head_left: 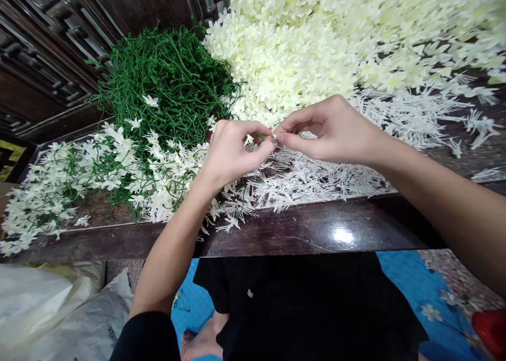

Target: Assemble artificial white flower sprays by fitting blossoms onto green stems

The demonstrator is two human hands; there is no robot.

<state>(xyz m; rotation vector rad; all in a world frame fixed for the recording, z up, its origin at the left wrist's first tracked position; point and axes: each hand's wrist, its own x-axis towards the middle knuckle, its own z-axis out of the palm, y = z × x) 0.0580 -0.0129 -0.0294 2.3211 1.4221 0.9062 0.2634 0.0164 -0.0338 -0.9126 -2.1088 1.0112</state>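
Note:
My left hand (239,150) pinches a green plastic stem (261,136) between thumb and forefinger. Fingertip to fingertip with it, my right hand (330,132) is closed on a tiny pale piece (274,135) at the stem's end, mostly hidden by the fingers. Beneath both hands lies a heap of white spiky stamen pieces (316,179). Behind them spreads a large pile of cream artificial petals (284,60). A tangle of loose green stems (166,81) sits beyond my left hand, and white flowers on stems (158,176) lie beside my left wrist.
The dark wooden bench (316,226) has a raised front edge close to my lap. Carved wood panelling (47,45) stands at the back left. White plastic bags (51,308) rest on the floor at left, and a blue mat (415,282) lies below.

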